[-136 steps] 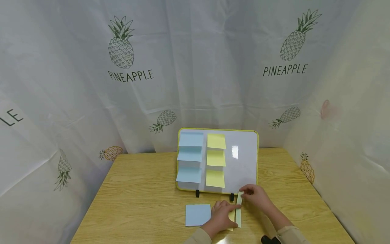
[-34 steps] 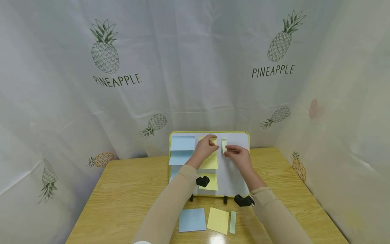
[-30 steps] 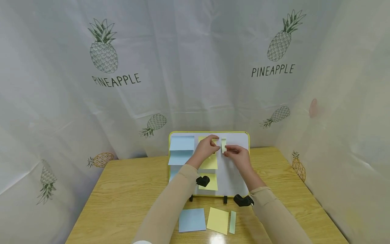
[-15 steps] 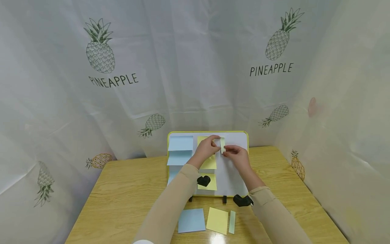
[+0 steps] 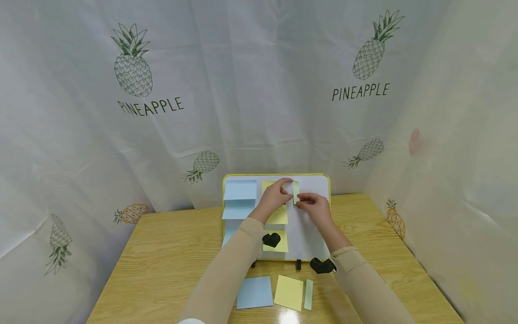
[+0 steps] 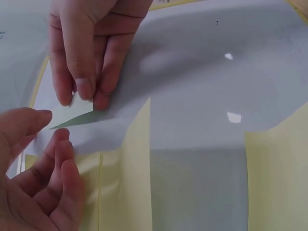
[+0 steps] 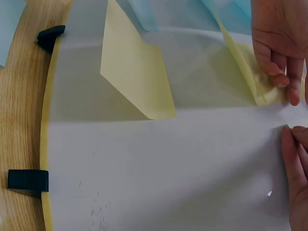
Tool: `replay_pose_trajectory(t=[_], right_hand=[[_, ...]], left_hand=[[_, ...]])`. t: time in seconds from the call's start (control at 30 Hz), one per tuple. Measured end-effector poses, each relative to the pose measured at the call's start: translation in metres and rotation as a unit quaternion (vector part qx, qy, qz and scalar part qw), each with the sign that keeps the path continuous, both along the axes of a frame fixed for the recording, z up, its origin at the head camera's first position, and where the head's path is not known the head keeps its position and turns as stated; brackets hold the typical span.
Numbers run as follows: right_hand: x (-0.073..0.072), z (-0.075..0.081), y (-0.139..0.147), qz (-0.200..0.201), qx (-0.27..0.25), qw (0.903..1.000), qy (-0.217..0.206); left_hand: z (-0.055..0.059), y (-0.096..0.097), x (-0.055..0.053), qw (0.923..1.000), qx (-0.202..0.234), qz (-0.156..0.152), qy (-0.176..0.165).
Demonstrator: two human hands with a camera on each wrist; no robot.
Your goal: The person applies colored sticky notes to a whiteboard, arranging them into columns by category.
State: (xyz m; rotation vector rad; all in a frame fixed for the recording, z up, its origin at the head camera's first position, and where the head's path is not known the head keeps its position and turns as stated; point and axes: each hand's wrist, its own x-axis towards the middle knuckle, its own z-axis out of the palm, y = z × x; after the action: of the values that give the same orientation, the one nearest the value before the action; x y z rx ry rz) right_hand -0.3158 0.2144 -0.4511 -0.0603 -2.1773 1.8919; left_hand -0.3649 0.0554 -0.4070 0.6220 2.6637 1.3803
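Note:
A narrow pale-green sticky note [image 5: 296,189] is against the upper part of a yellow-framed whiteboard [image 5: 311,225], right of the yellow note column. My right hand [image 5: 316,208] pinches its lower end between thumb and fingers, as the left wrist view also shows on the green note [image 6: 72,111]. My left hand [image 5: 275,198] is in front of the yellow notes, its index fingertip at the note's upper end, thumb and index apart. Blue sticky notes [image 5: 240,190] and yellow sticky notes [image 5: 276,241] hang on the board, partly hidden by my left arm.
On the wooden table [image 5: 170,252] before the board lie a blue pad [image 5: 255,292], a yellow pad [image 5: 289,292] and a thin green pad [image 5: 309,294]. Black feet [image 5: 298,264] hold up the board. A pineapple-print curtain [image 5: 259,90] surrounds the table.
Both hands have risen from the table pads to the board, the right one with the green note. Over the last second my left index finger has moved right to the note's upper end.

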Motion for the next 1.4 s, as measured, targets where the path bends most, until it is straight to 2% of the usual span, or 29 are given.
replay_pose_trajectory(t=[0.2, 0.3, 0.47, 0.6, 0.7, 0.77, 0.9, 0.93, 1.0, 1.13, 1.4], right_hand=[[0.006, -0.003, 0.006, 0.006, 0.067, 0.9977, -0.011], [0.014, -0.003, 0.011, 0.010, 0.102, 0.9946, -0.014], [0.030, -0.004, 0.022, 0.020, 0.134, 0.9908, -0.003], [0.041, -0.007, 0.031, 0.027, 0.152, 0.9880, -0.013], [0.050, -0.010, 0.037, 0.038, 0.156, 0.9870, -0.010], [0.062, -0.001, 0.035, 0.045, 0.159, 0.9862, -0.009], [0.073, -0.003, 0.040, 0.052, 0.169, 0.9842, -0.014], [0.074, -0.003, 0.041, 0.051, 0.173, 0.9835, -0.019], [0.072, -0.014, 0.047, 0.049, 0.174, 0.9832, -0.025], [0.079, -0.015, 0.050, 0.051, 0.178, 0.9824, -0.027], [0.089, -0.025, 0.059, 0.071, 0.189, 0.9792, -0.021]], left_hand=[[-0.002, 0.001, -0.001, 0.9984, 0.037, -0.011, -0.041], [-0.003, 0.002, -0.001, 0.9960, 0.057, -0.017, -0.067], [-0.006, 0.003, -0.002, 0.9895, 0.085, -0.037, -0.111], [-0.008, 0.005, -0.002, 0.9857, 0.093, -0.054, -0.130], [-0.009, 0.007, -0.001, 0.9850, 0.089, -0.059, -0.135], [-0.008, 0.008, 0.000, 0.9850, 0.087, -0.061, -0.136], [-0.008, 0.009, 0.002, 0.9867, 0.086, -0.055, -0.126], [-0.008, 0.009, 0.002, 0.9870, 0.088, -0.052, -0.124], [-0.009, 0.010, 0.003, 0.9876, 0.089, -0.045, -0.121], [-0.009, 0.010, 0.005, 0.9879, 0.090, -0.041, -0.120], [-0.009, 0.014, 0.006, 0.9916, 0.063, -0.046, -0.103]])
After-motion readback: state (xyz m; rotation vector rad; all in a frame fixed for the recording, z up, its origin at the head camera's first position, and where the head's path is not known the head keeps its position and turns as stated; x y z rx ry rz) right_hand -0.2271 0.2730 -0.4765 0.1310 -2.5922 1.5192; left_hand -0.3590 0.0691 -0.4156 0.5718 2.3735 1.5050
